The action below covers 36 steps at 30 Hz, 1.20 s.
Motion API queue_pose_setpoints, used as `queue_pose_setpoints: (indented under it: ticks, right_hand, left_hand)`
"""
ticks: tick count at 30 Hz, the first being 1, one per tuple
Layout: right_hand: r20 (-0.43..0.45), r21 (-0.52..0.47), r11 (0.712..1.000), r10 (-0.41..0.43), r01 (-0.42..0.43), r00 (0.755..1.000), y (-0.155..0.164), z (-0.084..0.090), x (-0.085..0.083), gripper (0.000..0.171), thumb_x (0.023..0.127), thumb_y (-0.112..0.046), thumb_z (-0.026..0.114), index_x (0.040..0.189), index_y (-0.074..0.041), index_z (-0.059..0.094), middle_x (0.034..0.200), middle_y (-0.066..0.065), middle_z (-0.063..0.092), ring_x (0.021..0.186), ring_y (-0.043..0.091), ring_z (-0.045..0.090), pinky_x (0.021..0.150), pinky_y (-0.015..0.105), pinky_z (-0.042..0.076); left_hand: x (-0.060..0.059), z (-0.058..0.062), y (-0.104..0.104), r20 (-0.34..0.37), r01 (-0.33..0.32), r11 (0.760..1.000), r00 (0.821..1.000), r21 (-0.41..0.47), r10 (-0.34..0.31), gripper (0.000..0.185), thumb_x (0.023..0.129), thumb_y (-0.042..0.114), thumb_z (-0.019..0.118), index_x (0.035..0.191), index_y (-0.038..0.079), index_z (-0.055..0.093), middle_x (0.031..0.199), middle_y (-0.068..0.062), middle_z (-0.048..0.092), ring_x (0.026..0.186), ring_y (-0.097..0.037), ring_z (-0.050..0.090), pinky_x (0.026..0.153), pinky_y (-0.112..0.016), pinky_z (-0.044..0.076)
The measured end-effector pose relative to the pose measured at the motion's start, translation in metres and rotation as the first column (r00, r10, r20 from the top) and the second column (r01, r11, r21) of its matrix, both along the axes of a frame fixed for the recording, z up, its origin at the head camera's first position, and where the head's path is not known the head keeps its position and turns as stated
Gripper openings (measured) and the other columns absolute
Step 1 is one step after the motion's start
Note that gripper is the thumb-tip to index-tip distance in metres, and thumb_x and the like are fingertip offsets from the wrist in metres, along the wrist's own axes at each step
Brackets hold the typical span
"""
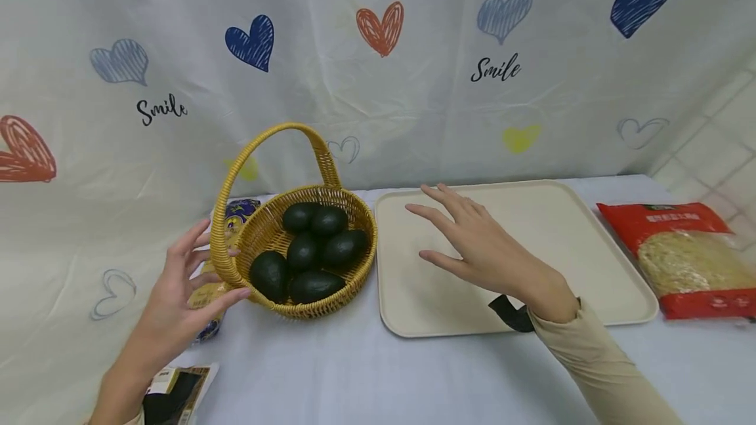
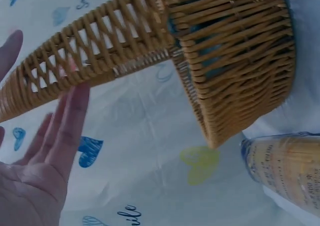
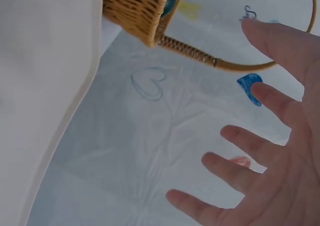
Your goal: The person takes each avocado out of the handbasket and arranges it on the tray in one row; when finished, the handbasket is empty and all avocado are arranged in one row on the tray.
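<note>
A yellow wicker basket [image 1: 363, 281] with a tall arched handle [image 1: 220, 231] holds several dark green avocados [image 1: 313, 286]. My left hand [image 1: 171, 300] is at the handle's left side, thumb in front and fingers reaching behind it. In the left wrist view its fingers [image 2: 65, 136] are fairly straight, with the fingertips right at the handle's edge. Over the cream tray [image 1: 413, 320] hovers my right hand [image 1: 475, 241], fingers spread and nothing held. The right wrist view shows that palm [image 3: 287, 181] facing the curtain side, with the basket [image 3: 135, 10] beyond.
A red bag of pale noodle-like food [image 1: 691, 261] lies right of the tray. Behind the basket's left side is a yellow and blue package [image 1: 207, 297]. Another packet [image 1: 177, 395] lies at the front left, partly behind my left wrist. A heart-print curtain [image 1: 425, 117] hangs behind.
</note>
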State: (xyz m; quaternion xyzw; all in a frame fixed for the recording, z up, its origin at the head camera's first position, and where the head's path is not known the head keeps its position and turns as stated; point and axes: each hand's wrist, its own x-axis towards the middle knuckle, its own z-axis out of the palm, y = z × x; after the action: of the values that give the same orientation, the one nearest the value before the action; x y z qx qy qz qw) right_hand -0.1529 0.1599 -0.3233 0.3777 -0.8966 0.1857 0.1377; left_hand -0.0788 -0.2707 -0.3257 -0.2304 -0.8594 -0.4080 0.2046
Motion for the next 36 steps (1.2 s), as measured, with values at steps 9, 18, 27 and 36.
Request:
queue_pose_setpoints:
  ticks: [9, 18, 27, 36]
  right_hand:
    - [0.026, 0.018, 0.996, 0.083, -0.084, 0.996, -0.019, 0.002, -0.003, 0.054, 0.099, -0.025, 0.076, 0.147, -0.013, 0.055, 0.151, 0.013, 0.052, 0.136, 0.033, 0.052, 0.103, 0.06, 0.049]
    - [0.039, 0.077, 0.992, 0.097, -0.1, 0.994, -0.018, -0.001, 0.0, 0.048, 0.099, -0.024, 0.076, 0.142, -0.013, 0.058, 0.145, 0.013, 0.056, 0.129, 0.034, 0.057, 0.1, 0.056, 0.052]
    - [0.041, 0.091, 0.99, 0.106, -0.109, 0.994, -0.018, -0.001, 0.001, 0.048, 0.098, -0.023, 0.077, 0.141, -0.013, 0.059, 0.143, 0.011, 0.057, 0.125, 0.032, 0.059, 0.096, 0.053, 0.053]
    - [0.102, 0.059, 0.976, 0.201, -0.208, 0.974, -0.035, 0.003, -0.003, 0.045, 0.099, -0.022, 0.076, 0.14, -0.011, 0.061, 0.143, 0.009, 0.057, 0.126, 0.029, 0.058, 0.1, 0.051, 0.053]
  left_hand:
    - [-0.01, -0.008, -0.013, -0.057, 0.17, 0.985, 0.983, -0.034, -0.172, 0.107, 0.083, 0.011, 0.088, 0.164, -0.002, 0.019, 0.124, 0.009, 0.069, 0.101, 0.0, 0.071, 0.085, -0.016, 0.059]
    - [-0.009, -0.015, -0.011, -0.153, 0.147, 0.989, 0.977, -0.008, -0.146, 0.099, 0.091, 0.048, 0.073, 0.158, -0.01, 0.028, 0.127, 0.017, 0.068, 0.102, 0.006, 0.07, 0.075, -0.015, 0.06]
    - [-0.006, -0.018, 0.008, -0.267, 0.057, 0.998, 0.961, -0.035, -0.064, 0.094, 0.095, 0.052, 0.071, 0.155, -0.011, 0.035, 0.098, -0.017, 0.075, 0.096, 0.008, 0.069, 0.07, -0.015, 0.06]
    - [-0.004, -0.015, 0.019, -0.229, 0.054, 0.997, 0.971, -0.06, -0.066, 0.095, 0.096, 0.055, 0.067, 0.158, -0.007, 0.031, 0.1, -0.015, 0.074, 0.095, 0.003, 0.069, 0.074, -0.016, 0.061]
